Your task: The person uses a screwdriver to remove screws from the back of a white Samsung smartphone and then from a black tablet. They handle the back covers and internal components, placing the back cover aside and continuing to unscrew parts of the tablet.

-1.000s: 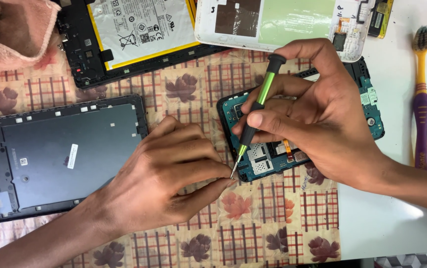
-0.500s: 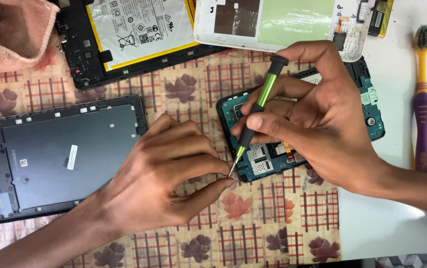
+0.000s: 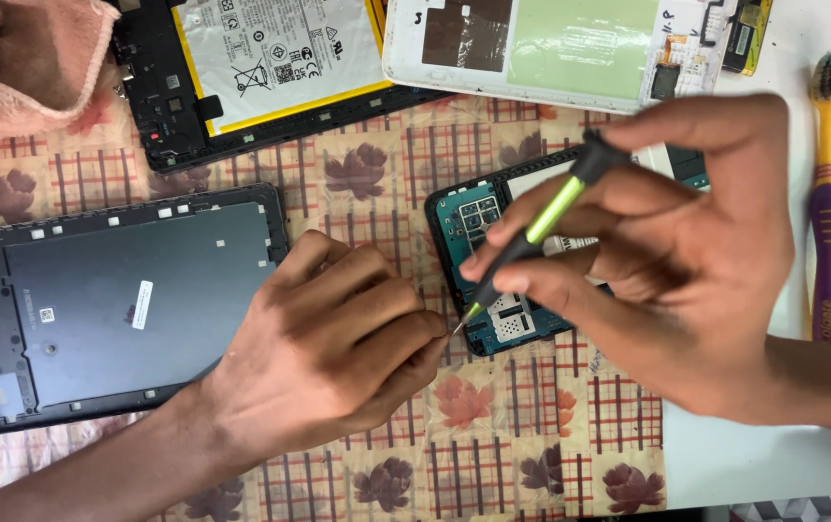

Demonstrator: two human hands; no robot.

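Head view, two hands, right hand [image 3: 686, 261] gripping one screwdriver [image 3: 531, 232], left hand [image 3: 338, 348] pinching tip

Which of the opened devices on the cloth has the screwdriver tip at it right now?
The small teal circuit board in its black frame, under the right hand. The screwdriver tip meets its lower left corner. The other three are bigger and lie apart from the tip.

Bare hands [image 3: 338, 358], no sleeves.
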